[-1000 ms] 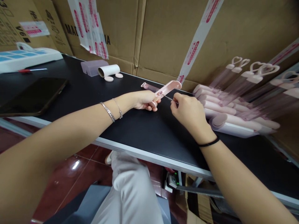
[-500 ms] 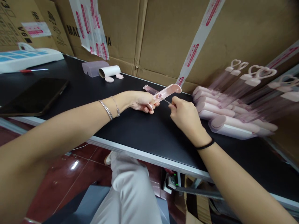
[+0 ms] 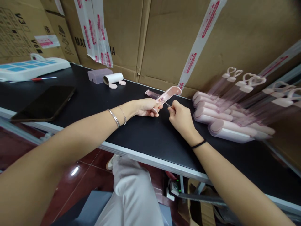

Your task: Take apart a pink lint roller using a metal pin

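My left hand grips a long pale pink plastic handle piece, holding it tilted up to the right above the black table. My right hand is closed in a pinch on a thin metal pin or rod, whose tip meets the pink piece near a small round hole. A clear pinkish tube lies on the table just behind my left hand.
A pile of pink handles and clear tubes with heart-shaped ends lies at the right. A dark phone, a white tray, a purple block and a white roll sit at the left. Cardboard boxes wall the back.
My right hand has drawn closer to the pink piece, pushing the thin pin towards its hole. The view has shifted slightly; the left hand keeps its hold.
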Tool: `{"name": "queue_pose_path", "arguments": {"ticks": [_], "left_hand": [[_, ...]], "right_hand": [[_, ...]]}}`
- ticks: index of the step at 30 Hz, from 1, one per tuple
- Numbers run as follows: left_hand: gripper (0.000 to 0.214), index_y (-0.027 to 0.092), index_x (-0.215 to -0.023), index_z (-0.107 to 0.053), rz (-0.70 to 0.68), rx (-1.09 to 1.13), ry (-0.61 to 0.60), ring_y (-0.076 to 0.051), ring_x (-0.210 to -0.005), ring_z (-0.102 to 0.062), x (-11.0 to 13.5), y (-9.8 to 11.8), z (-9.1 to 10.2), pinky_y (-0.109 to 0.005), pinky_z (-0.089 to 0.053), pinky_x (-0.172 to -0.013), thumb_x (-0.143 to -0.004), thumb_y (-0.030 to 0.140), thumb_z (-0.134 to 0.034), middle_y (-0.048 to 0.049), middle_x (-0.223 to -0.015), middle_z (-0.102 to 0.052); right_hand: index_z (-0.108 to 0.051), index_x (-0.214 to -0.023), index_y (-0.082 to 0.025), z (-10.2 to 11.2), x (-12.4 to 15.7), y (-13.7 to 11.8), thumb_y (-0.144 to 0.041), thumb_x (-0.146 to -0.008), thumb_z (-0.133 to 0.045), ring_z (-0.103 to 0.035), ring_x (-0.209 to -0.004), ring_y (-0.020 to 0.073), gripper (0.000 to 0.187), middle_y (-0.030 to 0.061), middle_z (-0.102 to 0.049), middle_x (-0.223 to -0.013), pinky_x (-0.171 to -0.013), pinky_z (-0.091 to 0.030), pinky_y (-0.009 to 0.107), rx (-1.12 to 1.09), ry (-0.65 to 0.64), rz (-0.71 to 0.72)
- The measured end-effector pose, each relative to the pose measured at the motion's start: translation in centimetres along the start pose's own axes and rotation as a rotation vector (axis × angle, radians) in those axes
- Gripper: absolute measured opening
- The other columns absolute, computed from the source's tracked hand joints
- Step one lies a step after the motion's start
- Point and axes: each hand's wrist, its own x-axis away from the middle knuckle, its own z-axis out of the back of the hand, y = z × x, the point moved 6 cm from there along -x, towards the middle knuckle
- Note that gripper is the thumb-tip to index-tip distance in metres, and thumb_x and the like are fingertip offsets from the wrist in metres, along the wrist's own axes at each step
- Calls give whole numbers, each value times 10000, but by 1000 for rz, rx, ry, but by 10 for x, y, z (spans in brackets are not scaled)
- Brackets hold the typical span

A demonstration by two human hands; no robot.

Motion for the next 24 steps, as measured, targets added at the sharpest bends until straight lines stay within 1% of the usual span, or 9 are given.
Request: {"name": "queue_pose_path", "arguments": {"ticks": [3,7,10,13,24], "left_hand": [[220,165,-690,-411,-2,14,5,-42,-366,-395,-1,0,3,-90,-216,-351,-776,-32,-367,70,-437,-322],[191,163,-704,-422,-15,-6,-14,-52,-385,-442,-2,0,6,-96,-263,-360,-793,-5,-401,61,-454,-367],[191,162,-701,-421,-17,-14,-29,-49,-382,-441,-2,1,5,-97,-275,-361,-818,12,-396,63,-457,-367],[197,163,-690,-414,-13,-9,-26,-43,-368,-418,-2,1,4,-100,-262,-349,-847,45,-401,65,-459,-359],[189,159,-711,-434,13,-44,-9,-52,-395,-448,-3,-1,6,-101,-259,-357,-817,7,-401,63,-456,-357]], "right_hand": [[-471,-729,-208,5,-1,4,-224,-840,-470,-477,-601,149,113,15,-568,-687,-557,-262,258,-4,11,-5],[-483,-734,-208,9,-1,1,-251,-844,-477,-486,-607,146,118,14,-576,-685,-561,-266,254,21,0,20],[-490,-738,-205,9,-1,-4,-256,-850,-470,-496,-612,149,124,21,-591,-698,-559,-261,255,67,-25,35],[-497,-747,-201,11,0,-6,-260,-851,-460,-509,-618,154,125,31,-607,-718,-551,-251,258,114,-30,20],[-526,-775,-198,16,1,-6,-270,-855,-452,-550,-645,167,131,44,-637,-758,-539,-234,266,189,-29,2]]}}
